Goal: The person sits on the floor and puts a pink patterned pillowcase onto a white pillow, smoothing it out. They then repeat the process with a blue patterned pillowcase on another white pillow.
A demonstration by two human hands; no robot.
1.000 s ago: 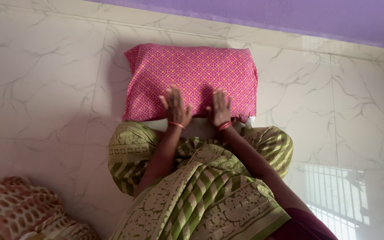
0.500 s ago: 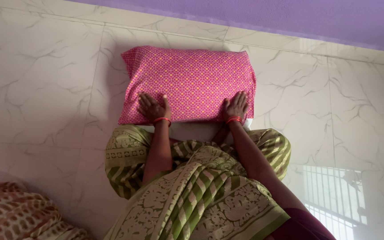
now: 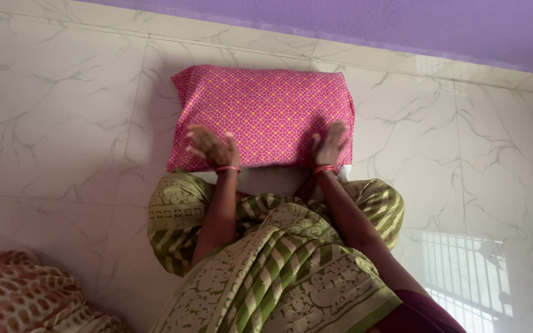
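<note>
Left hand: the left hand [image 3: 212, 148] lies spread, fingers loose, on the near left part of the pink pillow [image 3: 263, 114]; it grips nothing.
Right hand: the right hand [image 3: 328, 147] rests flat and released on the near right part of the pillow, just inside its right edge.
Pillow: pink patterned, lying flat on the marble floor [image 3: 63, 123], its near edge just before the person's knees in the green striped sari [image 3: 279, 271].
Edges: the far side lies near the purple wall [image 3: 402, 24]; bare floor spreads wide to the left and right.
Corner: an orange-patterned cushion [image 3: 20, 296] sits at lower left, well apart.
Change: half a second ago both hands lay at the near edge; now both sit a little further up the cover, the left with fingers more splayed.
</note>
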